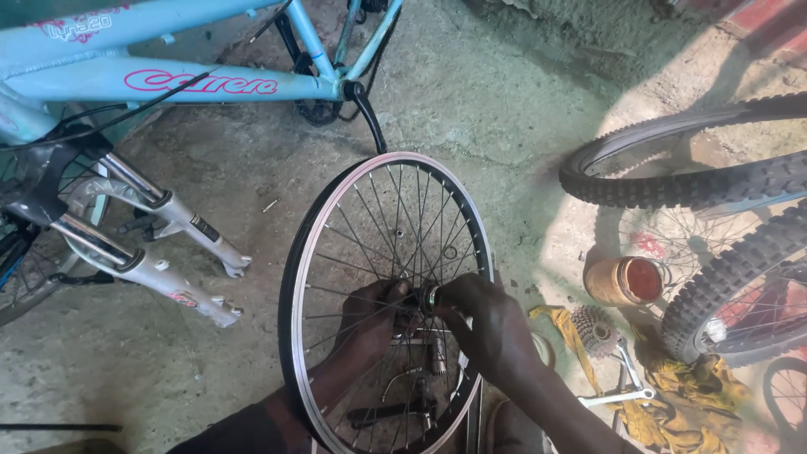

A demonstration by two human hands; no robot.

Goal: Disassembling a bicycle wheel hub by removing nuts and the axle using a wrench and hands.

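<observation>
The right hand point(487, 324) is closed around the hub point(427, 298) at the centre of a bare bicycle wheel point(387, 294), its fingers curled over the metal end of the hub on the near side of the spokes. The left hand point(374, 315) meets it from the other side: it reaches through or behind the spokes and pinches the same hub, thumb and fingers bent tight, so both hands touch at the wheel's middle. Which exact part of the hub each fingertip presses is hard to make out, probably a nut or cone on the axle.

The wheel stands nearly upright on the concrete floor point(471, 101), its silver rim and black inner band ringing both hands, with the forearms entering from the lower edge of the view. Through the lower spokes some dark metal parts and a tool lie on the floor.

To the right, close to the right forearm, a sprocket cluster point(595, 328) rests on a yellow rag point(672, 395) beside a silver spanner point(626, 388), and a brown jar point(624, 281) stands just beyond. Knobbly tyres point(698, 181) fill the right edge. At the upper left a light blue bicycle frame point(168, 80) hangs over a silver suspension fork point(160, 244), well apart from the hands.
</observation>
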